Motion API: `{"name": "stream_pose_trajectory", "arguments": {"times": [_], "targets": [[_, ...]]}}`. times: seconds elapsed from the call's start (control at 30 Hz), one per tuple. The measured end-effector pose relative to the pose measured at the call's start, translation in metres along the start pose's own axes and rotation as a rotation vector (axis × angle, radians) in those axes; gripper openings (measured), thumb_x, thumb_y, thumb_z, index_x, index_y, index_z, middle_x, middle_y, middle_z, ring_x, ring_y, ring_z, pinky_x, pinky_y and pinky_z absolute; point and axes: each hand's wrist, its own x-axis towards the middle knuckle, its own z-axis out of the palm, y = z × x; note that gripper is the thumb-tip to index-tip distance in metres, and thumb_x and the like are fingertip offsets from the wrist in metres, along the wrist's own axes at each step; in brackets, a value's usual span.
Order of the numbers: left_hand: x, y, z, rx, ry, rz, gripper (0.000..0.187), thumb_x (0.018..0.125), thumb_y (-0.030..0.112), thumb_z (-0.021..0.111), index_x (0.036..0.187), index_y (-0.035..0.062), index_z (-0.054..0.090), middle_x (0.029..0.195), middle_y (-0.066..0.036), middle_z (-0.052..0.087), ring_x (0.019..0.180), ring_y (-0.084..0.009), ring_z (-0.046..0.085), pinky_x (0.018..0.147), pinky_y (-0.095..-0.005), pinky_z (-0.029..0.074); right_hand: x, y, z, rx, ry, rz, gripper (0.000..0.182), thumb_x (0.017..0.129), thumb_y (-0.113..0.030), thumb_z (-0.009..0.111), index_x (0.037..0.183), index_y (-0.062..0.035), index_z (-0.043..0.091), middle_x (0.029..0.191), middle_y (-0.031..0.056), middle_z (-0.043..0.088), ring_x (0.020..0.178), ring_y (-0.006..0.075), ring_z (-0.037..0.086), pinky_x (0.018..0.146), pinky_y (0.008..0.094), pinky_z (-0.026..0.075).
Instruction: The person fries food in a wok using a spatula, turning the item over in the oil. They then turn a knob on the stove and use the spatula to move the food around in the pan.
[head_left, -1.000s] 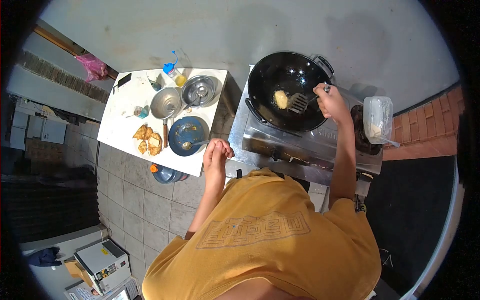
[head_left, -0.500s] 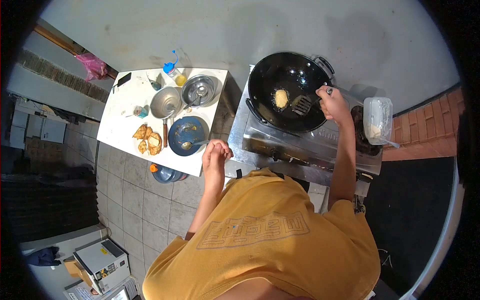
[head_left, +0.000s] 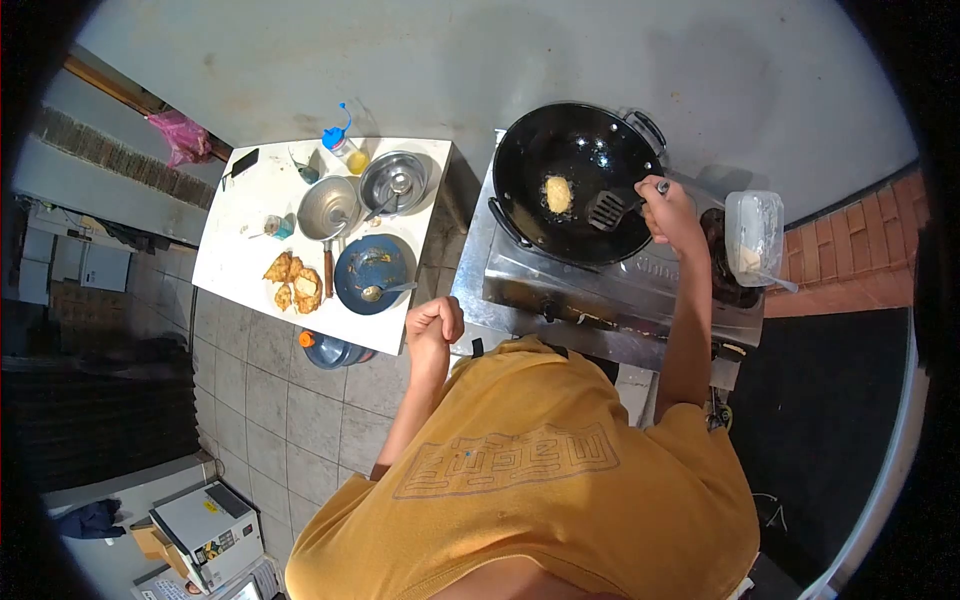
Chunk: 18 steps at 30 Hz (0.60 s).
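My right hand (head_left: 672, 215) is closed round the handle of a slotted spatula (head_left: 607, 210). The spatula's head is low inside a black wok (head_left: 540, 130), to the right of a pale yellow piece of food (head_left: 558, 195) frying in oil. Below the right end of the white table, my left hand (head_left: 435, 322) is curled shut with nothing visible in it. Nearest to that hand is a spoon (head_left: 388, 290), lying in a blue plate (head_left: 352, 262) with its handle over the rim.
Fried pieces (head_left: 305, 285) lie on the white table (head_left: 225, 255) beside a saucepan (head_left: 327, 205), a steel bowl (head_left: 385, 165) and a blue-capped bottle (head_left: 345, 150). Right of the wok on the steel stove (head_left: 560, 300) is a plastic container (head_left: 755, 230). A water jug (head_left: 335, 348) stands on the floor.
My left hand has moved down, away from the spoon handle's end, and its fingers have curled in. The spatula has shifted slightly in the wok, away from the frying piece.
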Motion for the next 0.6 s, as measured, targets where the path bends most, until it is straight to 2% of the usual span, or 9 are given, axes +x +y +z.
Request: {"name": "stream_pose_trajectory", "arguments": {"times": [0.23,0.3,0.33,0.4,0.43,0.5,0.6], "targets": [[0.001,0.0,0.0,-0.027,-0.008,-0.024,0.024,0.07,-0.013,0.036,0.055,0.0059,0.039,0.057,0.0,0.036,0.051,-0.0076,0.03,0.048,-0.0243,0.019,0.002,0.005,-0.001,-0.025,-0.031,-0.001,0.02,0.093,-0.024,0.055,0.077,-0.012,0.054,0.049,-0.0073,0.035,0.037,0.0036,0.025,0.034,0.0252,0.019],[0.001,0.0,-0.001,-0.026,-0.009,-0.027,0.024,0.07,-0.013,0.035,0.055,0.0058,0.039,0.057,0.0,0.036,0.051,-0.0076,0.03,0.048,-0.0243,0.019,-0.003,0.001,0.002,-0.232,0.035,0.002,0.026,0.095,-0.03,0.054,0.08,-0.0087,0.056,0.049,-0.008,0.031,0.038,0.0033,0.025,0.036,0.0243,0.019],[0.0,0.0,-0.001,-0.015,-0.004,-0.035,0.023,0.069,-0.013,0.036,0.055,0.0058,0.039,0.057,0.0,0.036,0.052,-0.0075,0.03,0.049,-0.0244,0.019,-0.004,0.003,0.002,-0.234,0.033,0.004,0.026,0.095,-0.03,0.054,0.08,-0.0087,0.056,0.049,-0.008,0.031,0.038,0.0033,0.025,0.036,0.0243,0.019],[-0.001,-0.001,-0.002,-0.011,0.017,-0.034,0.023,0.069,-0.013,0.036,0.055,0.0057,0.039,0.057,-0.001,0.037,0.052,-0.0075,0.03,0.049,-0.0244,0.019,-0.003,0.007,0.005,-0.499,0.147,-0.201,0.035,0.092,-0.033,0.056,0.08,-0.0013,0.065,0.055,0.0043,0.047,0.054,0.0153,0.049,0.055,0.0299,0.042],[0.0,-0.002,-0.002,0.02,0.003,-0.026,0.024,0.072,-0.012,0.037,0.056,0.0062,0.038,0.057,0.0,0.035,0.051,-0.0078,0.028,0.048,-0.0245,0.019,-0.002,0.009,0.005,-0.51,0.131,-0.213,0.035,0.092,-0.033,0.056,0.08,-0.0013,0.065,0.055,0.0043,0.047,0.054,0.0153,0.049,0.055,0.0299,0.042],[-0.001,-0.003,-0.002,0.046,0.005,-0.019,0.025,0.074,-0.011,0.038,0.056,0.0068,0.037,0.057,0.0,0.034,0.05,-0.0081,0.026,0.048,-0.0246,0.019,-0.002,0.013,0.008,-0.544,0.182,-0.286,0.04,0.09,-0.035,0.058,0.08,0.0025,0.065,0.061,0.0092,0.054,0.067,0.0194,0.057,0.068,0.0317,0.045],[0.0,-0.007,0.003,0.043,-0.03,-0.037,0.024,0.074,-0.011,0.038,0.057,0.0062,0.037,0.056,-0.001,0.035,0.05,-0.0081,0.027,0.048,-0.0246,0.019,-0.008,0.012,0.011,-0.561,0.16,-0.402,0.04,0.09,-0.036,0.058,0.077,0.0013,0.064,0.065,0.009,0.059,0.064,0.0174,0.06,0.061,0.0316,0.047]]}}
